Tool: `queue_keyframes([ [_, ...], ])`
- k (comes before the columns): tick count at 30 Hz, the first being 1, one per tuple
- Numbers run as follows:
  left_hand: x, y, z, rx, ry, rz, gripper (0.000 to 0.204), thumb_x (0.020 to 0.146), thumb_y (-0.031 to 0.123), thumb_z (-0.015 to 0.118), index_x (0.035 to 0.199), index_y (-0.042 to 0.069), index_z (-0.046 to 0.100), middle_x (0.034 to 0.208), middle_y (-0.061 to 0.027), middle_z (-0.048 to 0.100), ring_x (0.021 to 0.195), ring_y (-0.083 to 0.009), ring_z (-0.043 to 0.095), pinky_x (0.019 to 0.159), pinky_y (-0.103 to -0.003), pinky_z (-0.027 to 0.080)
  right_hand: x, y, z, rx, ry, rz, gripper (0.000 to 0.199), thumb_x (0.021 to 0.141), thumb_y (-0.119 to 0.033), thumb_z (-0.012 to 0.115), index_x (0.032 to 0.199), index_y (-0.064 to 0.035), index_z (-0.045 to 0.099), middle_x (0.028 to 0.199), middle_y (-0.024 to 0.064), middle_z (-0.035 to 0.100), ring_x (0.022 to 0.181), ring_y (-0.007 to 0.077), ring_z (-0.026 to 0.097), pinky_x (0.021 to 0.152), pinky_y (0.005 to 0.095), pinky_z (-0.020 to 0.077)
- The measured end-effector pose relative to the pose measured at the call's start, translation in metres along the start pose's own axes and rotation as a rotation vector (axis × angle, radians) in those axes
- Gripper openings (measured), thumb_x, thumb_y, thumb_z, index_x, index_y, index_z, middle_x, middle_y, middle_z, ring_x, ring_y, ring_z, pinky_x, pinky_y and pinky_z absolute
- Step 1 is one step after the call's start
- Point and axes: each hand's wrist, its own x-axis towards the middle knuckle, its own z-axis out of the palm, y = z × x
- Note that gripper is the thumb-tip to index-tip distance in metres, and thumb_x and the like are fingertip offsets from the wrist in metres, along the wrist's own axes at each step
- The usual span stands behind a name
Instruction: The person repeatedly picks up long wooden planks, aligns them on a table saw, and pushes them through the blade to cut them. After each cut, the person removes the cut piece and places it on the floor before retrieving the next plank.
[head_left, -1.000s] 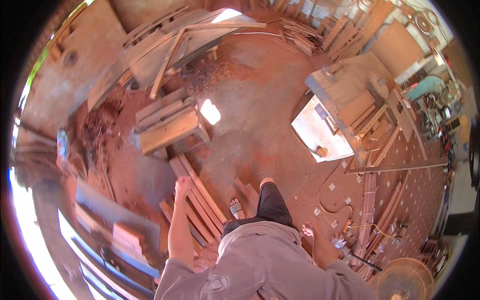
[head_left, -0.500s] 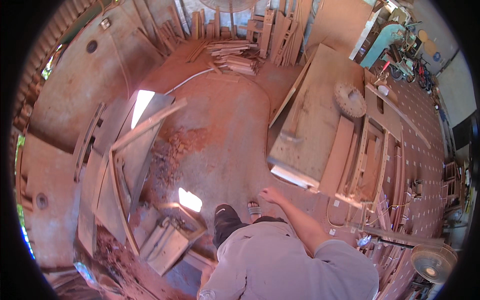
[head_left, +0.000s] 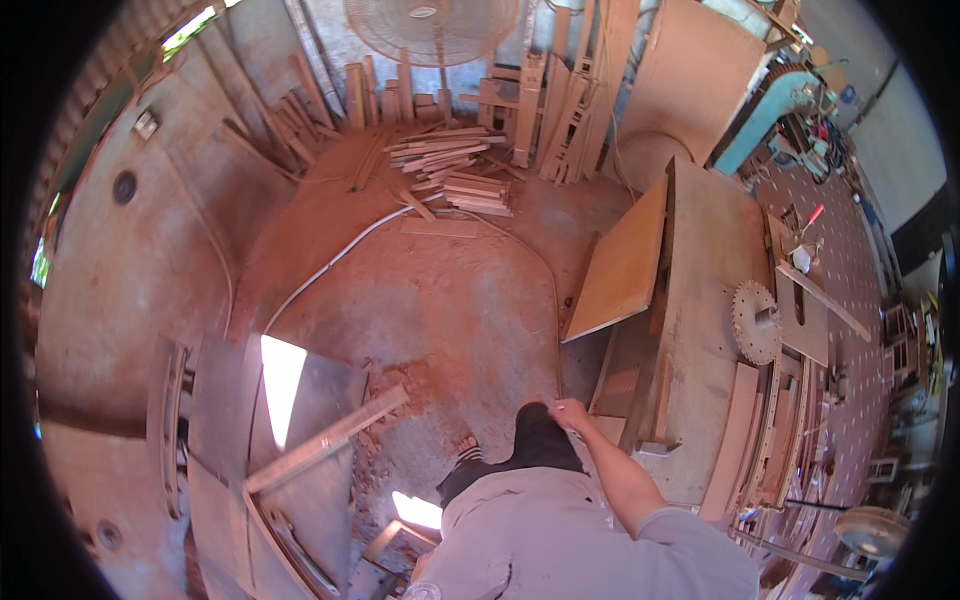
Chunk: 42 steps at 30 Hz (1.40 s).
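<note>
Right hand (head_left: 568,412) in a loosely curled, empty grip beside the workbench (head_left: 700,300); left hand's grip hidden

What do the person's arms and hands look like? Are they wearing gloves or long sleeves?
Only one arm shows, the right one. The right hand is bare, with no glove, ring or watch to be seen. The forearm is bare too. A short sleeve of a light grey shirt covers the upper arm. The left hand is out of the picture.

A standing fan (head_left: 437,28) overlooks stacked wood offcuts (head_left: 450,165) and a white cable (head_left: 335,262).
</note>
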Motion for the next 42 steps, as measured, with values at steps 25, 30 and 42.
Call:
queue_keyframes([
  [25, 0.065, 0.943, 0.303, 0.183, -0.018, 0.479, 0.035, 0.099, 0.033, 0.061, 0.117, 0.003, 0.065, 0.107, -0.0069, 0.065, 0.089, -0.0235, 0.062, 0.076, -0.038, 0.051, 0.74, -0.061, -0.622, 0.006, 0.457, -0.044, 0.037, 0.086, -0.041, 0.069, 0.108, -0.0111, 0.074, 0.107, 0.0234, 0.072, 0.102, 0.0424, 0.068, 0.087, 0.0488, 0.0539],
  [30, 0.035, 1.193, 0.374, 0.156, 0.024, 0.779, 0.038, 0.099, 0.034, 0.061, 0.119, 0.002, 0.066, 0.112, -0.0073, 0.066, 0.094, -0.024, 0.063, 0.079, -0.038, 0.052, 0.865, -0.097, -0.845, -0.093, 0.61, 0.011, 0.054, 0.087, -0.047, 0.07, 0.12, -0.0049, 0.069, 0.115, 0.0249, 0.07, 0.111, 0.0408, 0.066, 0.094, 0.0459, 0.0528],
  [42, 0.011, 1.347, 0.48, -0.21, 0.25, 0.901, 0.044, 0.098, 0.036, 0.063, 0.125, 0.001, 0.067, 0.124, -0.0084, 0.069, 0.105, -0.0252, 0.066, 0.088, -0.038, 0.054, 1.06, -0.275, -1.42, -0.298, 1.433, -0.254, 0.072, 0.088, -0.052, 0.07, 0.138, -0.0016, 0.056, 0.123, 0.0232, 0.068, 0.119, 0.0388, 0.063, 0.102, 0.0481, 0.0496],
])
